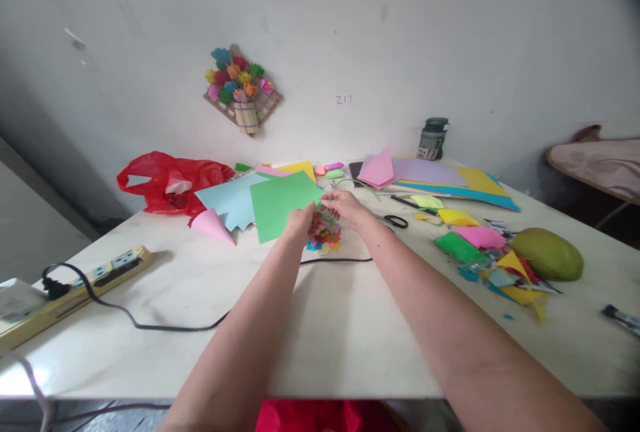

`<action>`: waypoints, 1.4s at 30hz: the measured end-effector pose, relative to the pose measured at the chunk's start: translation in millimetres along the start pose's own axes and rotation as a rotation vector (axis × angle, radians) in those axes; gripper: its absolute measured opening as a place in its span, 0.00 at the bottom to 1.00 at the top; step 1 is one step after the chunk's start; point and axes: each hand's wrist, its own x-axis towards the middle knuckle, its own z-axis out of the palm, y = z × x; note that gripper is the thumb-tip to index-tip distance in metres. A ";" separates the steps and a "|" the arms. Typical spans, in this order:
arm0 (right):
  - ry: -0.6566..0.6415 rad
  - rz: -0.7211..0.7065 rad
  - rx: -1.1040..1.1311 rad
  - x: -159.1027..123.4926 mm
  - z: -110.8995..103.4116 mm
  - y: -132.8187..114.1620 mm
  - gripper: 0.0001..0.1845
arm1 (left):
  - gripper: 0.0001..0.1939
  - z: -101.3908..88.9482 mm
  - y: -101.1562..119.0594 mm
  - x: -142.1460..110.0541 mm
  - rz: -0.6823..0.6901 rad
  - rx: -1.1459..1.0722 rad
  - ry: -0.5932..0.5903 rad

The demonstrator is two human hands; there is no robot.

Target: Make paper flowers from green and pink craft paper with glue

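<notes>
A square sheet of green paper [277, 202] is tilted up a little above the table. My left hand [301, 222] is closed on its near right edge. My right hand [345, 207] is pinched at the paper's right corner, its fingertips close beside those of my left hand. A thin green strip [357, 183] curves out beyond my right hand; where it ends is hidden. Below my hands lies a cluster of small multicoloured paper pieces [327, 237], partly covered by my left fingers. Black-handled scissors [396, 221] rest just right of my right wrist.
A pale blue sheet [233, 195], a pink paper cone [214, 225] and a red plastic bag [170, 179] lie left. Stacked coloured sheets [425, 172] and a bottle [433, 139] stand behind. Paper scraps [505, 272] and a green fruit [547, 254] are right. A black cable [170, 328] crosses the table.
</notes>
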 end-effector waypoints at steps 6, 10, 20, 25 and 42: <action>-0.056 -0.036 0.003 -1.0 3.6 3.2 0.05 | 0.13 13.6 0.9 -1.5 -0.034 -0.312 -0.042; -0.090 -0.002 -0.048 -5.9 -0.3 -6.9 0.03 | 0.10 15.7 -1.5 -0.9 -0.002 -0.410 -0.035; 0.120 0.198 -1.410 -9.2 -75.8 -47.5 0.05 | 0.07 6.1 -6.0 7.7 0.223 -0.312 0.287; -0.042 0.341 -1.515 -19.6 -84.7 -38.2 0.06 | 0.05 3.2 -5.9 7.4 0.211 -0.404 0.247; 0.059 0.408 -1.576 -30.0 -95.6 -60.0 0.10 | 0.08 -13.3 -0.3 8.0 0.258 -0.525 0.221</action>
